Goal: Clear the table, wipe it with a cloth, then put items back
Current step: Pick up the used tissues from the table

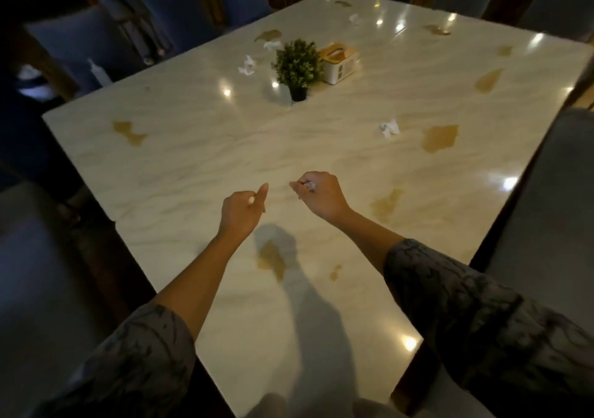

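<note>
One wide marble-patterned table (pixel 199 147) fills the view, its glossy top marked with many brownish spill patches (pixel 439 138) spread from the near edge to the far corners. Blue chairs (pixel 96 41) stand along its left and far sides, and a grey chair (pixel 546 212) sits at the right. Near the table's middle a small potted plant (pixel 298 65) stands upright in a dark pot, with a white and tan tissue box (pixel 339 63) just beside it on the right. Crumpled white tissues lie scattered: one (pixel 247 65) left of the plant, one (pixel 272 44) behind it, a small one (pixel 353 18) at the far end, and one (pixel 389 127) on the right side near a spill.

Both arms reach out over the near part of the table in patterned dark sleeves (pixel 456 289). The right hand (pixel 318 195) is curled closed around a small wad of tissue (pixel 310 186), which shows between thumb and fingers. The left hand (pixel 245 207) is loosely closed too, index finger extended, with a bit of white tissue (pixel 251 199) pinched at the thumb.
</note>
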`<state>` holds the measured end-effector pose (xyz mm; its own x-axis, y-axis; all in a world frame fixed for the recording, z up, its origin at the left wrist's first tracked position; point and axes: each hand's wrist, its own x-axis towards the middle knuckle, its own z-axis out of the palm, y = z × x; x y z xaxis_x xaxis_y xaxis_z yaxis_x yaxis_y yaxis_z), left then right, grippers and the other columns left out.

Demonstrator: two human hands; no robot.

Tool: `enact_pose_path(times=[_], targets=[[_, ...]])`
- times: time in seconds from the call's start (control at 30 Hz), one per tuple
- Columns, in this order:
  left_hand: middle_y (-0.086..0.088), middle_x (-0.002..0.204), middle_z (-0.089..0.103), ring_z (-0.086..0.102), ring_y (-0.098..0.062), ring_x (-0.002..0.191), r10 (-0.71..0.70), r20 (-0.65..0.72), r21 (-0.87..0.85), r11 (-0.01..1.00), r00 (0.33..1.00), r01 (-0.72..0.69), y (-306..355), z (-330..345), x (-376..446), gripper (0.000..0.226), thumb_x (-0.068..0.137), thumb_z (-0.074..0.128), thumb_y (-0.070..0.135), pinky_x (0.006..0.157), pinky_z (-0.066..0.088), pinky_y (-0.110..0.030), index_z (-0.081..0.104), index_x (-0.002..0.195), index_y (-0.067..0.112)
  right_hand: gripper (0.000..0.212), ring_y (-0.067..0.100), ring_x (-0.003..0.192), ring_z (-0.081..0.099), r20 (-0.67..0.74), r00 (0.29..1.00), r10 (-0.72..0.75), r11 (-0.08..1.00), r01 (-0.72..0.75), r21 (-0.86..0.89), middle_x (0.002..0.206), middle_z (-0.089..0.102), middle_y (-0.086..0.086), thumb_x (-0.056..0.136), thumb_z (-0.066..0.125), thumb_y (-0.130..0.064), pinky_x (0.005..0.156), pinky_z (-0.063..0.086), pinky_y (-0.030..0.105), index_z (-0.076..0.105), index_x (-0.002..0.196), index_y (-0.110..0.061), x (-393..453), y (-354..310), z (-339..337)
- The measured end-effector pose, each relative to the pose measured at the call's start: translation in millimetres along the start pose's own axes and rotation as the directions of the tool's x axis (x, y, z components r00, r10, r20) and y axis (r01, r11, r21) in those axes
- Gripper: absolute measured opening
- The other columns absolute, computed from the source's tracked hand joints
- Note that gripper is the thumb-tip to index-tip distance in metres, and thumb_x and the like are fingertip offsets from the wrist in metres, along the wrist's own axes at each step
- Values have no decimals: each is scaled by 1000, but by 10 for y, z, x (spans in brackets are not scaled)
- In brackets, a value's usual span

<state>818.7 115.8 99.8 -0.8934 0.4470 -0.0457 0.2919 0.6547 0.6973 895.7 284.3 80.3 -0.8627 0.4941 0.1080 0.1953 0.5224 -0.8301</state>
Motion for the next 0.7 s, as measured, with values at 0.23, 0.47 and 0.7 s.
enact_pose_path(times=[0.23, 0.47, 0.7], targets=[[-12, 61, 63, 61, -31, 61, -214, -155, -180, 966, 964, 186, 262, 294, -139, 59, 102, 41, 44, 76, 54, -39, 56, 51, 18, 25, 11, 70, 63, 188, 981, -51, 997, 41, 59, 70, 66, -2, 89, 67, -31, 62, 45, 22, 69, 75, -11, 398, 98, -220], [-5, 64, 58, 57, -27, 63, -343, -326, -218, 934, 881, 283, 165, -18, -415, 47, 102, 44, 34, 72, 52, -36, 59, 62, 14, 27, 13, 83, 65, 351, 924, -153, 987, 122, 108, 84, 72, 2, 89, 66, -32, 67, 46, 24, 70, 79, -7, 334, -387, 166], [-2, 60, 63, 54, -5, 41, -332, -380, -221, 939, 863, 264, 34, -327, -634, 41, 99, 53, 35, 51, 44, -15, 70, 72, 9, 22, 19, 84, 64, 416, 881, -224, 974, 214, 72, 84, 68, 1, 90, 64, -31, 67, 47, 27, 65, 75, -15, 154, -750, 382]])
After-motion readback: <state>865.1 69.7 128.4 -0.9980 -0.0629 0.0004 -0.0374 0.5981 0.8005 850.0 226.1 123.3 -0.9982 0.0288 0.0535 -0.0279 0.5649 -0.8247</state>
